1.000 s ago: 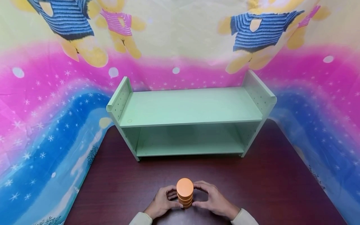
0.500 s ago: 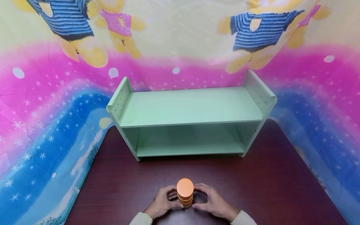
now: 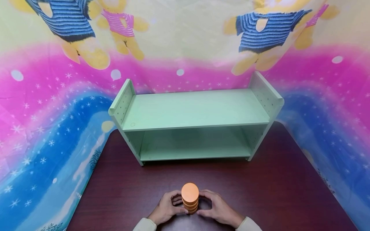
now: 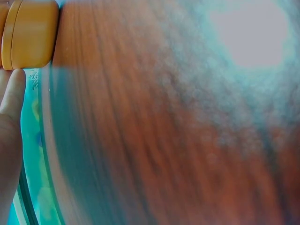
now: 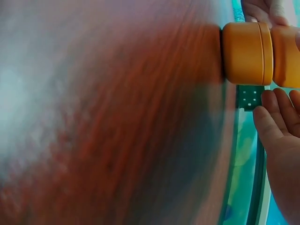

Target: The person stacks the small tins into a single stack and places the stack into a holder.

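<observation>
A stack of round orange jars (image 3: pixel 190 193) with flat lids stands upright on the table (image 3: pixel 271 189). My left hand (image 3: pixel 167 207) holds it from the left side, fingers and thumb curved round it. On the other side my right hand (image 3: pixel 221 208) is bent loosely beside the stack, thumb and fingers close to it. The right wrist view has an orange jar (image 5: pixel 243 54) with a seam under its lid, and a small gap between it and the right fingertips (image 5: pixel 265 115). In the left wrist view, a left finger (image 4: pixel 13 96) reaches the edge of an orange jar (image 4: pixel 35 35).
Behind the stack stands a pale green two-tier shelf (image 3: pixel 190 109) with raised side panels. A printed curtain (image 3: pixel 179 35) with bears and snowflakes encloses the back and both sides of the table.
The right hand has drawn slightly down and inward, its fingers a little lower beside the stack. The left hand and the jars stay where they were.
</observation>
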{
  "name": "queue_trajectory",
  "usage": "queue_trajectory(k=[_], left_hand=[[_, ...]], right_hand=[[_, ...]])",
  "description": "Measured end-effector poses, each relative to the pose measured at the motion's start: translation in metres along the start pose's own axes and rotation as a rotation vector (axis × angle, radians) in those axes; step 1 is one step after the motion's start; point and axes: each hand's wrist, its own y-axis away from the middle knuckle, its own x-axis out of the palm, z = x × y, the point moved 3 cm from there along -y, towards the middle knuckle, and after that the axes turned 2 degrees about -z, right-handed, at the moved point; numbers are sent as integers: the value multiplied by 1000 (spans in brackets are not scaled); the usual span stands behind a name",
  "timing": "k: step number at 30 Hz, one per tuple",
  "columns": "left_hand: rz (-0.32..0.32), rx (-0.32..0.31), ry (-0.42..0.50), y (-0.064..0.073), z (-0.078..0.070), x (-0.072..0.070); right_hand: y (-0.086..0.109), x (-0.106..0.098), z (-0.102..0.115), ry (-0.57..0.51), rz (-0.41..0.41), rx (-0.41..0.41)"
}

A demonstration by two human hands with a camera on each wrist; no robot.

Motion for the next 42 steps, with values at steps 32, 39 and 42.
queue_trajectory(k=[32, 39, 42], left_hand=[[37, -106, -16, -5, -6, 1], [37, -150, -44, -5, -1, -1], [34, -175, -40, -5, 1, 0]], right_hand=[[-6, 7, -9, 24, 81, 69], [-7, 6, -10, 52, 79, 53], [-7, 6, -10, 48, 88, 56]])
